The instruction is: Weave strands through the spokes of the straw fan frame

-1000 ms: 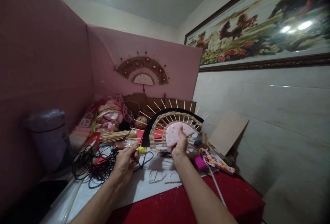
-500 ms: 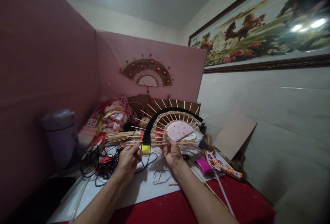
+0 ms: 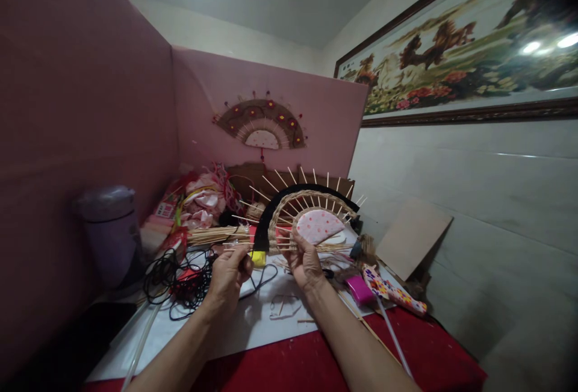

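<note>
A half-made fan stands upright over the table: wooden sticks fan out from a pink dotted cloth centre, with a woven wicker band and a black band round it. My right hand grips the fan's lower edge below the pink centre, fingers closed. My left hand is closed in a pinch at the fan's left end, by the yellow tip of the black band. What its fingers pinch is too small to make out.
A tangle of black cord lies left of my hands. A bundle of sticks, cloth scraps, a pink tape roll, a patterned tool and a lidded jar crowd the table. A finished fan hangs on the pink partition.
My right hand slid down from covering the pink centre to the fan's lower edge. My left hand stayed by the yellow tip. The view shifted slightly.
</note>
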Demonstrator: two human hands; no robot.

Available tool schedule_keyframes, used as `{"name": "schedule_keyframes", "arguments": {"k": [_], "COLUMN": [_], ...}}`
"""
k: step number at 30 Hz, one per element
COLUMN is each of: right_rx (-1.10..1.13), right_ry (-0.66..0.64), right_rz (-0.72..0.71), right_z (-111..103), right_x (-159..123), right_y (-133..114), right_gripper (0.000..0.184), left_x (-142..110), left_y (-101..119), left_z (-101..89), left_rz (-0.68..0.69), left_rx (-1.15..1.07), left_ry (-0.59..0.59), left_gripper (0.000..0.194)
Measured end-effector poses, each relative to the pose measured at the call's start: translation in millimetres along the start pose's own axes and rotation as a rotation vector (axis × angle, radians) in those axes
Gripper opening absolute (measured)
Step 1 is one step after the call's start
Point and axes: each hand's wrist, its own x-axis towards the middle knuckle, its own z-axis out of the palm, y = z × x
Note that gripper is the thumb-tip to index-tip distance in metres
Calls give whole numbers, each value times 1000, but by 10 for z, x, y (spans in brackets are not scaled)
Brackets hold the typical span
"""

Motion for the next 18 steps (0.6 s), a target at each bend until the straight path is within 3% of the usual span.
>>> {"name": "schedule_keyframes", "arguments": {"k": [18], "right_rx": [-16], "right_ry": [-82], "right_rz": [41], "right_z": [-10], "right_x": [-28], "right_y": [8], "right_gripper": [20], "left_x": [-3], "left_y": [19], "left_z": [0], "left_rz": [28], "left_rx": [-80], "left_ry": [9], "left_gripper": [24]}}
